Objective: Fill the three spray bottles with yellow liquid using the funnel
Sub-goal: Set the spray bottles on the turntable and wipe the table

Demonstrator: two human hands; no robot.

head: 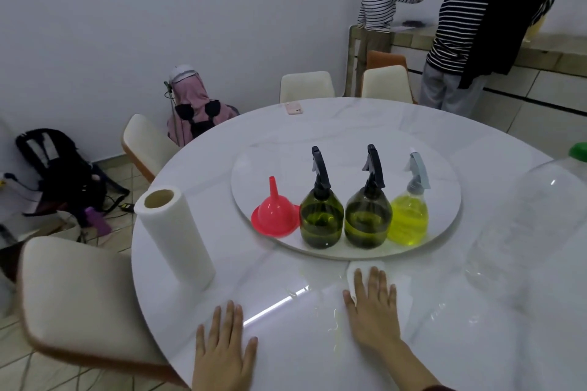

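Three spray bottles stand in a row on the round turntable (pixel 444 165): two dark green ones (pixel 321 220) (pixel 367 220) with black triggers and a clear one (pixel 408 220) with a grey trigger, all holding yellow liquid. A red funnel (pixel 275 216) sits upside down left of them. My right hand (pixel 371 305) presses flat on a white paper towel (pixel 400 292) on the wet table in front of the turntable. My left hand (pixel 224 349) rests flat on the table near its front edge, holding nothing.
A paper towel roll (pixel 178 235) stands at the table's left. A large clear jug (pixel 536 232) with a green cap stands at right. A pink phone (pixel 293 108) lies at the far side. Droplets (pixel 333 317) speckle the white table (pixel 286 327). Chairs ring it; two people stand at a counter behind.
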